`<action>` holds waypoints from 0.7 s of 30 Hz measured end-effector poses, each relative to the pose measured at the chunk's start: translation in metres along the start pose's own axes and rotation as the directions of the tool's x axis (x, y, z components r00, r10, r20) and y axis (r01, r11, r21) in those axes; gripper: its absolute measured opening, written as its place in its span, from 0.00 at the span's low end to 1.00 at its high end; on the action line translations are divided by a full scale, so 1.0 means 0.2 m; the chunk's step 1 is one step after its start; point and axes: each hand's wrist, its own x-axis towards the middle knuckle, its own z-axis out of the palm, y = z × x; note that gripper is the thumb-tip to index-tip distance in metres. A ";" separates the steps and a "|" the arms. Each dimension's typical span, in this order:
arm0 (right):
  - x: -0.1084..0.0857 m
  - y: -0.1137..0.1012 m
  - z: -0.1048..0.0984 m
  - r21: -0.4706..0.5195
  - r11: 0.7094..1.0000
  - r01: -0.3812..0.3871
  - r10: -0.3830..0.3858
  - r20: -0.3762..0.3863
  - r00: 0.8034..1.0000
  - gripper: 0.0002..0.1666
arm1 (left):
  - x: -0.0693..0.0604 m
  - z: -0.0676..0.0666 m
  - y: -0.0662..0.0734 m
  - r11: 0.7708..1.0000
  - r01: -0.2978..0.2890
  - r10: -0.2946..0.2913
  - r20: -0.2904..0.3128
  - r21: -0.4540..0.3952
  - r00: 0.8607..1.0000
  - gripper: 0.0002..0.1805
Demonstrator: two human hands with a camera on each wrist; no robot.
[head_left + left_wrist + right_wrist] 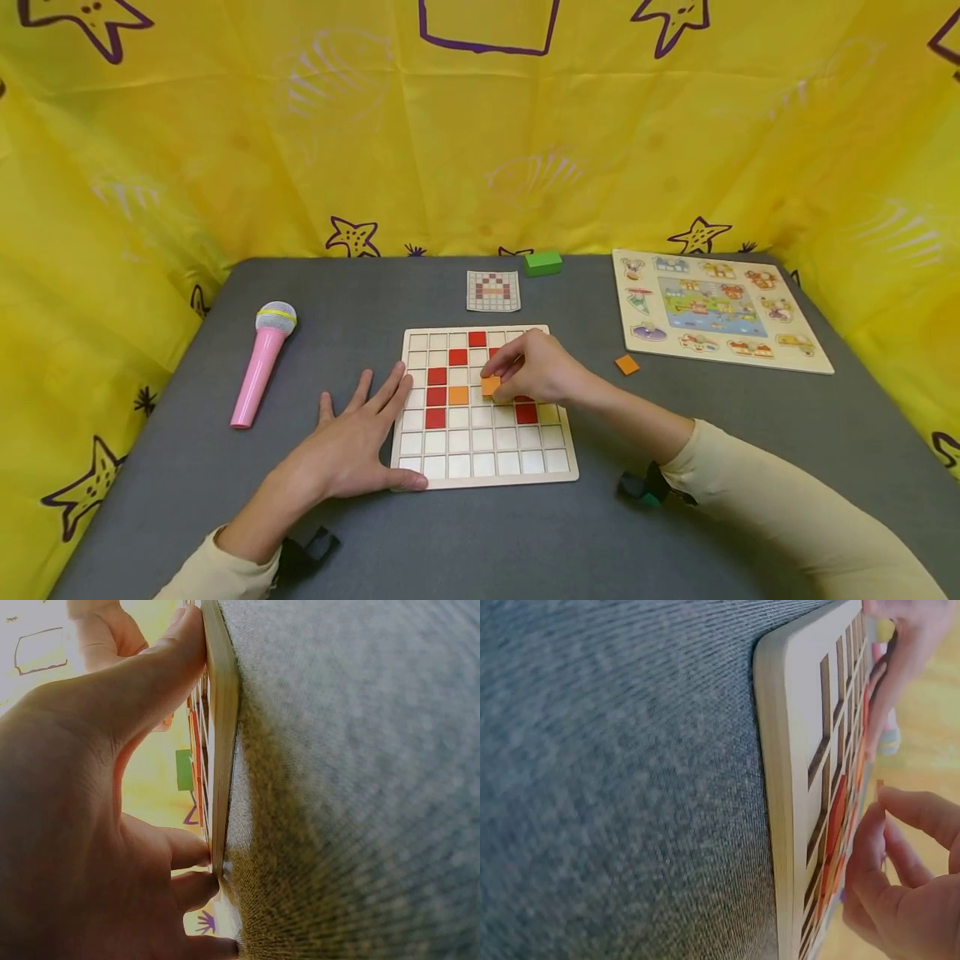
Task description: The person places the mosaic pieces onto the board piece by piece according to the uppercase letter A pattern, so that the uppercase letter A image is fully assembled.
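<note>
A wooden grid board (487, 483) with square cells lies in the middle of the table. Red square tiles (436, 418) fill several cells, and one orange tile (458, 396) sits among them. My right hand (536, 367) pinches another orange tile (491, 386) between thumb and fingers over the board's middle; its fingers hide some cells. In the right wrist view that pinched tile (880, 784) shows edge-on, above the board's surface. My left hand (348, 450) lies spread at the board's left side, thumb on the near left corner and fingertips along the left edge.
A small pattern card (492, 291) and a green block (543, 264) lie behind the board. A loose orange tile (627, 364) is to the right, near a picture puzzle board (720, 356). A pink toy microphone (261, 367) lies at left. Yellow cloth (480, 125) encloses the table.
</note>
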 end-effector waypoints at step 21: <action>0.03 -0.04 0.08 -0.087 0.996 0.016 -0.016 0.004 1.000 0.13 | 0.00 0.00 -0.01 1.000 0.000 0.000 0.000 -0.005 1.000 0.74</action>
